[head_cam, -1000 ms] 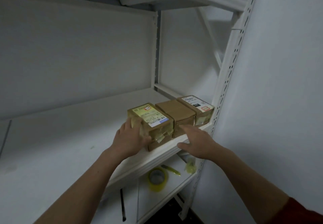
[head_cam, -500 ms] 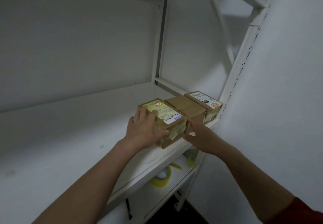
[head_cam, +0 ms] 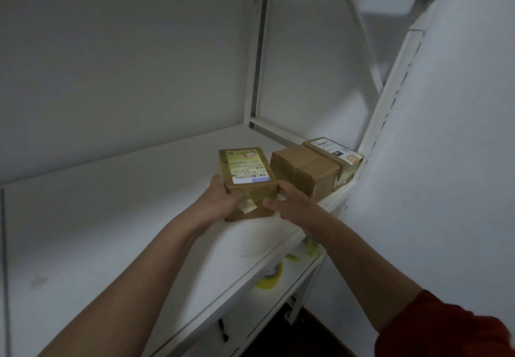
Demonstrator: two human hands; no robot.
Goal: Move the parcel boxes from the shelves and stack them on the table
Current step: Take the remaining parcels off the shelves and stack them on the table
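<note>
Head view: left hand (head_cam: pixel 220 203) and right hand (head_cam: pixel 294 205) grip the labelled parcel box (head_cam: pixel 248 168), plain brown box (head_cam: pixel 305 168) near, white shelf (head_cam: pixel 111 217) below.

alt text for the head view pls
A person's left hand and right hand grip a labelled parcel box by its sides at a white shelf. A plain brown box and a white-labelled box sit at its right end; a yellow tape roll lies below.

Left hand (head_cam: pixel 220 203) and right hand (head_cam: pixel 292 203) grip the labelled box (head_cam: pixel 248 170) at its 9 and 3 o'clock sides, near the white shelf (head_cam: pixel 125 217) front edge; plain brown box (head_cam: pixel 303 167) at its 3 o'clock, touching a second labelled box (head_cam: pixel 334 153); yellow tape roll (head_cam: pixel 271 277) at 6 o'clock, one shelf down.
</note>
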